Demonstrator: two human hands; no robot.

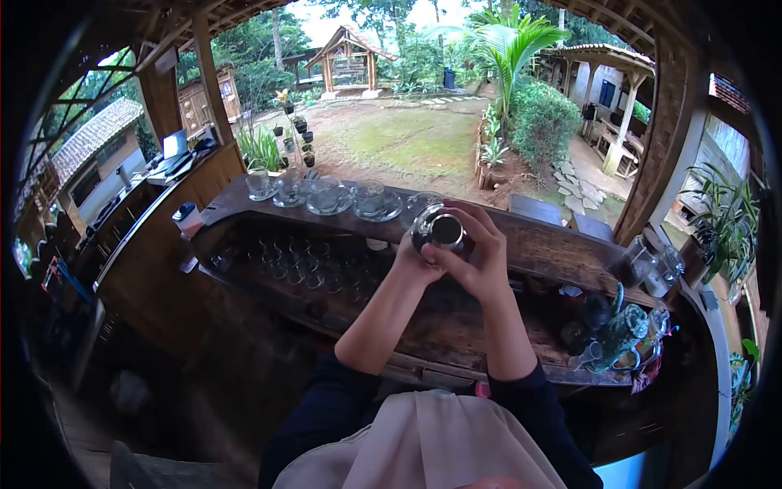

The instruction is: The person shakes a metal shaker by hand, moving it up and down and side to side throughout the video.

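Note:
Both hands are raised together over the wooden counter, near its back ledge. My right hand (479,248) wraps round a round metal-topped container (447,231), its thumb and fingers on the rim. Against the container's left side is my left hand (414,259), its fingers mostly hidden behind a clear glass or jar part (423,224). Whether that glass part belongs to the container cannot be made out. Just left of the hands, glass cups on saucers (371,200) line the ledge.
Several glasses (297,265) stand on the lower shelf at left. A lidded cup (187,218) is at the ledge's left end. On the right are glass jars (652,265) and a green patterned object (623,330). A garden lies beyond the ledge (554,248).

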